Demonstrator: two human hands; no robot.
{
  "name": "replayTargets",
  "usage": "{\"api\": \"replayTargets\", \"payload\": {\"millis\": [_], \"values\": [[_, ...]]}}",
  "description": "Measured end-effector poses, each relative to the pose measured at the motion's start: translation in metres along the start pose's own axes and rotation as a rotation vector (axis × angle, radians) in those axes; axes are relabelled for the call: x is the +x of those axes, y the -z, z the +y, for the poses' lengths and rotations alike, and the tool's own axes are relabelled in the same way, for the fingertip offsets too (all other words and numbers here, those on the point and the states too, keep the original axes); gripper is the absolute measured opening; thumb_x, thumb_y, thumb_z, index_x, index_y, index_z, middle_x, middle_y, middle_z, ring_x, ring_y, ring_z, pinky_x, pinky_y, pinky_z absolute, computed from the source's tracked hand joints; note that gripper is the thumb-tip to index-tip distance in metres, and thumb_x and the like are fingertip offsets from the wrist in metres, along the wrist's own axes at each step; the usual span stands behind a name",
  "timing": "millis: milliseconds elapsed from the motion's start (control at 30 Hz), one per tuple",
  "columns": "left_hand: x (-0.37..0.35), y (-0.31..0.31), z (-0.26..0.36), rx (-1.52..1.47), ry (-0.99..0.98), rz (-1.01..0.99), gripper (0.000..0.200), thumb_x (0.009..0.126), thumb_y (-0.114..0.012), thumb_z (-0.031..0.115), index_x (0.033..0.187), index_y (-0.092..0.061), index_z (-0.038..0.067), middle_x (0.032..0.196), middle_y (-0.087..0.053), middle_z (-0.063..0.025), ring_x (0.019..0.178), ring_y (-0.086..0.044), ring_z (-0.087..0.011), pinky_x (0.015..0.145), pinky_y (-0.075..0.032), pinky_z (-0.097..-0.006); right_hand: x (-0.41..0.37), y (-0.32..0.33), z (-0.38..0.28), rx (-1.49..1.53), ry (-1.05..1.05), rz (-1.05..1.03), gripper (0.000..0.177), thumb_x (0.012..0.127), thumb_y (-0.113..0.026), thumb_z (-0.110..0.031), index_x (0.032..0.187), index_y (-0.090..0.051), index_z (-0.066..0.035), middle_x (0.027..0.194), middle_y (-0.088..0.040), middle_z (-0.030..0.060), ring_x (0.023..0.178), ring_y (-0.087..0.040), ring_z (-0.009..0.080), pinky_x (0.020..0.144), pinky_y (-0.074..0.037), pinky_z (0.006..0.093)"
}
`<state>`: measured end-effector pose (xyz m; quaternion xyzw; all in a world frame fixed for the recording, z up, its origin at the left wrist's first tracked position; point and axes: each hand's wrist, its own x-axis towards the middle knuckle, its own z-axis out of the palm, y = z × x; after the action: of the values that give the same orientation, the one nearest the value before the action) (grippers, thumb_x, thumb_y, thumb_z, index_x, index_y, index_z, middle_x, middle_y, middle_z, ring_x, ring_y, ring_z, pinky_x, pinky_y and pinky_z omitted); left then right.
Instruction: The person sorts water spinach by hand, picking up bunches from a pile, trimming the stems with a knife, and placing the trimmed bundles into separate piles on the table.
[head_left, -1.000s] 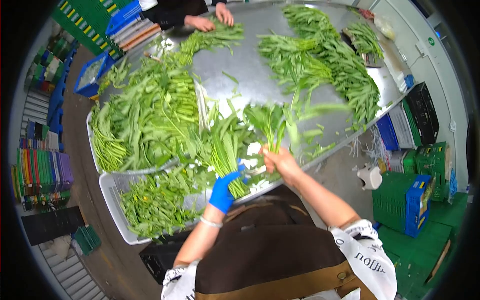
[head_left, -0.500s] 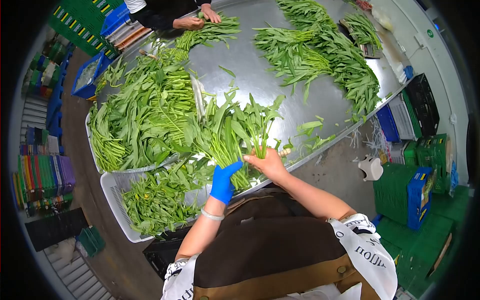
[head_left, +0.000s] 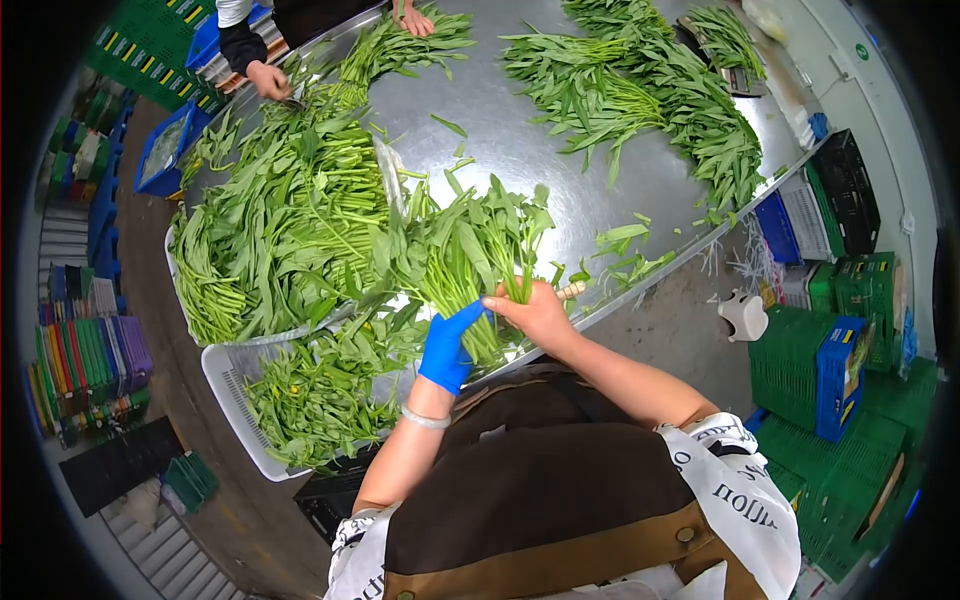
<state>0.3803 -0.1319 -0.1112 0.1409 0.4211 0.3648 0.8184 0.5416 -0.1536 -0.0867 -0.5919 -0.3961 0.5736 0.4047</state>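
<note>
My left hand (head_left: 447, 350), in a blue glove, is wrapped round the stems of a bunch of leafy greens (head_left: 448, 270) that looks like water spinach. Beside it my bare right hand (head_left: 535, 315) grips a smaller bunch of water spinach (head_left: 512, 235) by its stems. The two hands touch or nearly touch near the table's front edge, and the leaves of both bunches overlap, pointing away from me. Left of them lies a large heap of water spinach (head_left: 290, 210). Loose leaves fill a white basket (head_left: 232, 400) below that heap.
Sorted bunches (head_left: 690, 130) lie along the far right of the metal table (head_left: 470, 110). Trimmed leaves (head_left: 630, 255) lie near its right edge. A co-worker's hand (head_left: 268, 80) reaches over the heap's far end, the other hand (head_left: 412, 18) rests on greens. Green crates (head_left: 795, 350) stand right.
My right hand and its bunch have moved slightly left, against the left hand's bunch. One of the co-worker's hands has moved left from the greens to the heap's far end.
</note>
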Motion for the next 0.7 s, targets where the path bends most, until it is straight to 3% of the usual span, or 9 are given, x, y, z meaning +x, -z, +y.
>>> {"api": "replayTargets", "payload": {"millis": [100,200,333,433,567,667,700], "values": [[-0.003,-0.004,0.002,-0.024,-0.031,0.105,0.026,0.084,-0.066,0.008,0.108,-0.059,0.002,0.093,-0.064,-0.0064,0.081,-0.063,-0.0160,0.072,-0.052,-0.0285,-0.005,-0.001,0.008,0.041,0.106,0.014,0.025,0.083,-0.072,-0.024,0.078,-0.058,-0.004,0.063,-0.050,-0.0032,0.058,-0.045,0.0062,0.053,-0.038,0.0255],[0.003,0.007,0.009,-0.062,-0.049,0.178,0.024,0.083,-0.066,0.007,0.106,-0.059,0.001,0.089,-0.065,-0.0086,0.080,-0.064,-0.0186,0.072,-0.054,-0.0309,-0.026,0.007,-0.021,0.167,0.000,-0.133,0.021,0.083,-0.071,-0.022,0.077,-0.058,-0.006,0.063,-0.051,-0.0038,0.058,-0.046,0.0062,0.053,-0.038,0.0241],[0.003,0.027,0.020,-0.044,-0.050,0.123,0.028,0.083,-0.065,0.007,0.109,-0.058,0.000,0.096,-0.066,-0.0103,0.081,-0.064,-0.0190,0.073,-0.054,-0.0315,-0.007,0.051,-0.016,0.236,-0.114,-0.083,0.017,0.085,-0.070,-0.019,0.081,-0.059,-0.007,0.066,-0.055,-0.0041,0.058,-0.048,0.0051,0.053,-0.039,0.0227],[-0.003,0.025,0.024,-0.033,-0.077,0.064,0.033,0.083,-0.065,0.005,0.114,-0.056,-0.001,0.102,-0.065,-0.0109,0.081,-0.063,-0.0185,0.073,-0.053,-0.0303,0.022,0.078,0.001,-0.421,0.098,0.174,0.017,0.086,-0.069,-0.021,0.083,-0.059,-0.006,0.067,-0.054,-0.0039,0.058,-0.048,0.0052,0.053,-0.040,0.0230],[-0.013,0.017,0.012,0.028,-0.090,0.071,0.035,0.083,-0.062,0.005,0.116,-0.055,-0.002,0.102,-0.064,-0.0101,0.079,-0.062,-0.0174,0.071,-0.053,-0.0295,0.004,0.057,-0.017,0.111,0.114,0.227,0.015,0.094,-0.058,-0.018,0.098,-0.056,-0.003,0.059,-0.040,-0.0054,0.051,-0.036,0.0037,0.046,-0.029,0.0206],[-0.004,0.012,0.001,0.019,-0.062,0.014,0.041,0.082,-0.061,0.004,0.121,-0.053,-0.002,0.102,-0.064,-0.0084,0.077,-0.060,-0.0158,0.069,-0.052,-0.0288,-0.001,0.024,-0.011,0.320,0.097,0.096,0.017,0.096,-0.054,-0.020,0.098,-0.056,-0.003,0.059,-0.038,-0.0053,0.051,-0.034,0.0046,0.046,-0.028,0.0216],[-0.004,0.013,-0.003,0.008,-0.032,0.006,0.042,0.082,-0.061,0.005,0.123,-0.052,-0.002,0.103,-0.064,-0.0083,0.077,-0.060,-0.0156,0.069,-0.051,-0.0287,-0.001,0.014,-0.005,0.370,-0.045,0.009,0.018,0.097,-0.052,-0.020,0.098,-0.056,-0.003,0.059,-0.038,-0.0048,0.050,-0.033,0.0052,0.046,-0.028,0.0220]]}}
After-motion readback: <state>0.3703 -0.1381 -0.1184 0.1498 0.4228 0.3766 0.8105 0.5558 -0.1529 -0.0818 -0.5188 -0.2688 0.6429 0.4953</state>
